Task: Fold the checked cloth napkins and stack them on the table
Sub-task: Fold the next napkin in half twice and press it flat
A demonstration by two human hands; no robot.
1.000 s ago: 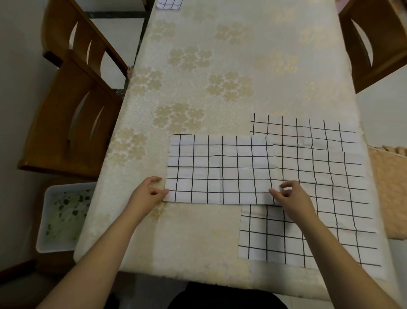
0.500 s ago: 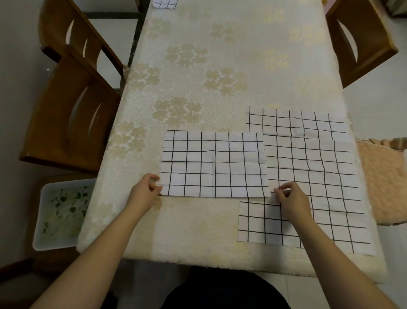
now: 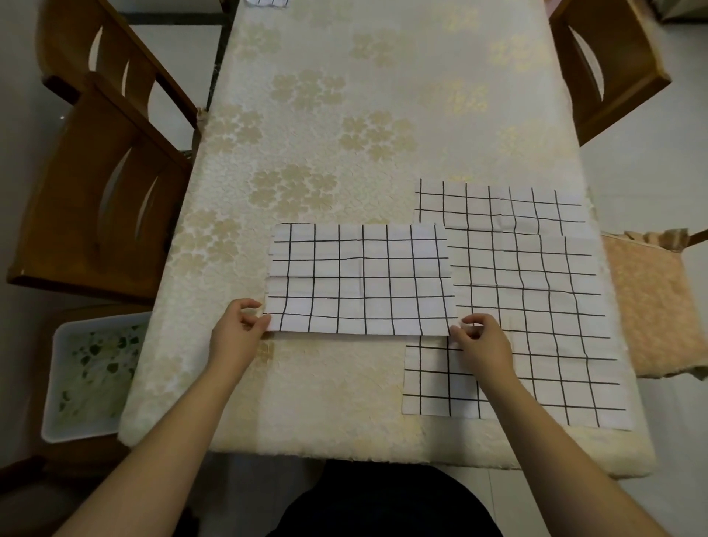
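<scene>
A long counter (image 3: 383, 115) covered in a cream cloth with pale gold flower patterns runs away from the viewer. Near its front edge, towards the middle, lies a white cloth napkin with a black grid pattern, folded into a wide rectangle (image 3: 360, 278). The person's left hand (image 3: 235, 333) pinches the napkin's front left corner between thumb and curled fingers. The right hand (image 3: 481, 339) pinches the front right corner in the same way.

Along the counter's right edge, a pile of unfolded white napkins with the same black grid (image 3: 536, 306) lies spread flat and overlapping; the folded napkin's right end lies over the pile's left edge. At the far edge, a small piece of another checked cloth (image 3: 268, 2) is partly in view.

Brown wooden chairs (image 3: 103, 184) stand along the left side, another wooden chair (image 3: 609, 65) at the far right. A white plastic tub with a green leaf print (image 3: 88, 379) sits on the floor beside the front left corner. A peach fuzzy cushion (image 3: 659, 306) sits just beyond the right edge.
</scene>
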